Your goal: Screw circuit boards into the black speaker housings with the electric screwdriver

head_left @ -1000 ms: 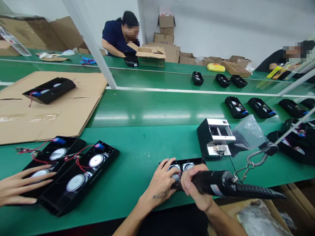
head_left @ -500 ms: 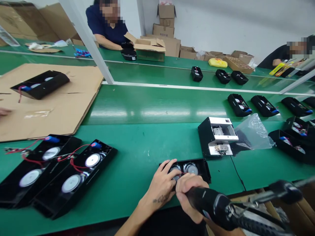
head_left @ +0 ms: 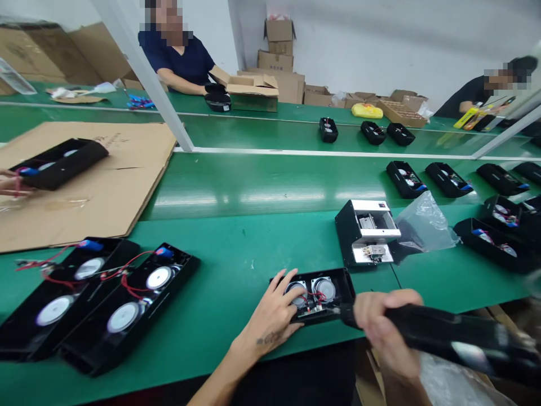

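Observation:
A black speaker housing (head_left: 349, 290) with two round silver speakers and red wires lies in front of me on the green table. My left hand (head_left: 274, 307) grips its left end, fingers over the left speaker and thumb along the near side. My right hand (head_left: 389, 327) is wrapped round a black electric screwdriver (head_left: 448, 335), which lies almost level. Its bit points left over the near right part of the housing, close to a small circuit board (head_left: 313, 309). I cannot tell whether the bit touches anything.
Two wired housings (head_left: 131, 310) lie at left, near a cardboard sheet (head_left: 139, 169) where another person's hand (head_left: 12, 183) holds one. A white-and-black machine (head_left: 367, 234) and plastic bag (head_left: 425, 225) stand beyond my right hand. Several housings (head_left: 492, 245) are at right; two people sit opposite.
My right hand has moved right, and the screwdriver has swung to nearly level, uncovering the circuit board. My left hand stays on the housing. The other person's hand has reached the housing on the cardboard.

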Tool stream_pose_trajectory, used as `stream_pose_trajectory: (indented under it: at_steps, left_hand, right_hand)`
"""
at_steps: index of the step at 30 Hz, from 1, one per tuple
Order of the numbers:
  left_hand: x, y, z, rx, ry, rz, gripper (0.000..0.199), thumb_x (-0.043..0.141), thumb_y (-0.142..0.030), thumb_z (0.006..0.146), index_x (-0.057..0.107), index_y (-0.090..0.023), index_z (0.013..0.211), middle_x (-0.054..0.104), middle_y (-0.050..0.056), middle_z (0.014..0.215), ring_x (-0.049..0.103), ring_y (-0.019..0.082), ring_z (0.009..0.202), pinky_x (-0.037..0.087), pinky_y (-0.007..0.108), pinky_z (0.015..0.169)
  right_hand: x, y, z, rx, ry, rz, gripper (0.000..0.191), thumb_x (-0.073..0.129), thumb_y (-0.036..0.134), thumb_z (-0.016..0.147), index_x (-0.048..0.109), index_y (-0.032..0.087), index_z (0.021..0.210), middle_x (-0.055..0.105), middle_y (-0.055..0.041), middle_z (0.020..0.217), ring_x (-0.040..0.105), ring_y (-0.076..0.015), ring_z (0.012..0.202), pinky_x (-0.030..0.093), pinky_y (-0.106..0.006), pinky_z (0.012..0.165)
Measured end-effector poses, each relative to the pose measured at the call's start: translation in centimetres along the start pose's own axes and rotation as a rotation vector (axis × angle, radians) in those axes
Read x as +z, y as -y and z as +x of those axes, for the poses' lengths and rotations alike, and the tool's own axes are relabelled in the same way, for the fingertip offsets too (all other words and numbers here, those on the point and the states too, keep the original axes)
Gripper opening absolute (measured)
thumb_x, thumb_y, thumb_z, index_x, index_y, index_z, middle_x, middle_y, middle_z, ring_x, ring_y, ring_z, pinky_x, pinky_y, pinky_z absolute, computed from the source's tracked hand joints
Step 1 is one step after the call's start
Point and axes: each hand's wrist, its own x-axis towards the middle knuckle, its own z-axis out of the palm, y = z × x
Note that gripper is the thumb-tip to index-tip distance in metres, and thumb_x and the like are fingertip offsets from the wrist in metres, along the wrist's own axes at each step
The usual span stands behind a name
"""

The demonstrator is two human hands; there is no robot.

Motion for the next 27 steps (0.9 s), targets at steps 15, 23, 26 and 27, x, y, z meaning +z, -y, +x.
stream_pose_trajectory:
  at_steps: [15, 23, 26, 27]
  left_hand:
    - [-1.9, -2.7, 2.4, 0.168, -0.307, -0.122, 0.02, 0.061, -0.01, 0.105, 0.073, -0.021, 0.116, 0.08, 0.003, 0.103, 0.076, 0.019, 0.114, 0.058, 0.041, 0.117]
    - [-2.2, -4.7, 1.3, 0.108, -0.253, -0.358, 0.019, 0.06, -0.012, 0.107, 0.071, -0.023, 0.117, 0.081, 0.002, 0.097, 0.078, 0.014, 0.086, 0.066, 0.026, 0.09]
    - [-1.8, -5.4, 1.1, 0.032, -0.271, -0.426, 0.018, 0.061, -0.017, 0.108, 0.072, -0.025, 0.12, 0.083, 0.002, 0.101, 0.08, 0.013, 0.09, 0.066, 0.021, 0.088]
    - [-1.5, -5.6, 1.0, -0.001, -0.27, -0.431, 0.019, 0.061, -0.021, 0.109, 0.072, -0.026, 0.123, 0.083, 0.002, 0.104, 0.081, 0.014, 0.094, 0.065, 0.02, 0.089]
  right_hand:
    - [-11.8, -6.2, 3.9, -0.061, -0.565, -0.211, 0.037, 0.09, 0.033, 0.081, 0.064, 0.024, 0.106, 0.059, 0.0092, 0.059, 0.052, -0.0171, 0.046, 0.046, -0.038, 0.055]
    - [-10.7, -4.5, 4.0, -0.046, -0.474, -0.054, 0.034, 0.085, 0.029, 0.082, 0.063, 0.025, 0.107, 0.054, 0.0116, 0.055, 0.047, -0.0124, 0.043, 0.042, -0.031, 0.051]
    - [-9.5, -2.0, 2.1, -0.033, -0.398, 0.092, 0.028, 0.08, 0.026, 0.087, 0.065, 0.027, 0.11, 0.048, 0.0111, 0.056, 0.042, -0.0108, 0.041, 0.038, -0.029, 0.049]
    - [-9.0, -1.1, 1.3, -0.032, -0.371, 0.132, 0.025, 0.078, 0.026, 0.089, 0.065, 0.027, 0.111, 0.046, 0.0109, 0.056, 0.04, -0.0103, 0.041, 0.036, -0.028, 0.049]
